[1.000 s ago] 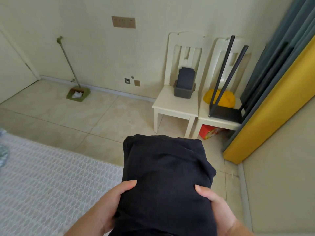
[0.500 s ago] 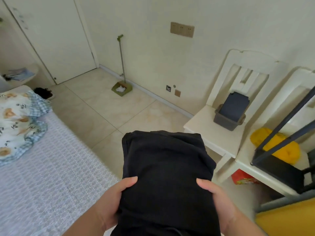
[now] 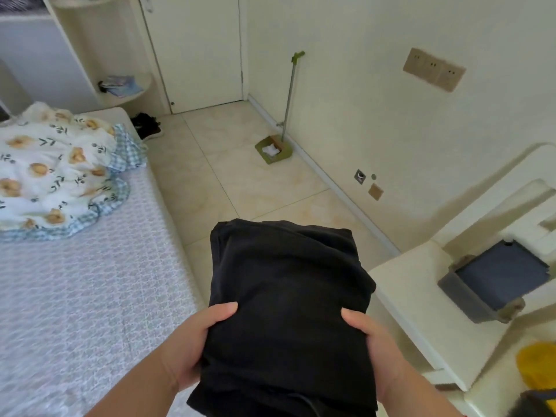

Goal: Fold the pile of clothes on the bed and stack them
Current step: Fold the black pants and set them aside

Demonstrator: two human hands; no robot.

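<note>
A folded black garment (image 3: 288, 296) is held up in front of me, over the floor beside the bed. My left hand (image 3: 192, 347) grips its left edge, thumb on top and fingers hidden underneath. My right hand (image 3: 373, 350) grips the right edge the same way. The bed (image 3: 75, 296) with a white lace cover lies at the left. No pile of clothes shows on the visible part of the bed.
A flowered quilt (image 3: 51, 173) lies bunched at the bed's far end. A white chair (image 3: 421, 299) with a dark grey box (image 3: 493, 281) stands at the right, a yellow thing (image 3: 538, 368) beyond it. A green dustpan (image 3: 273, 150) leans by the wall; door (image 3: 195, 49) and shelves behind.
My view has swung to the left, bringing the bed, quilt and door into sight. Both hands keep the same grip on the black garment.
</note>
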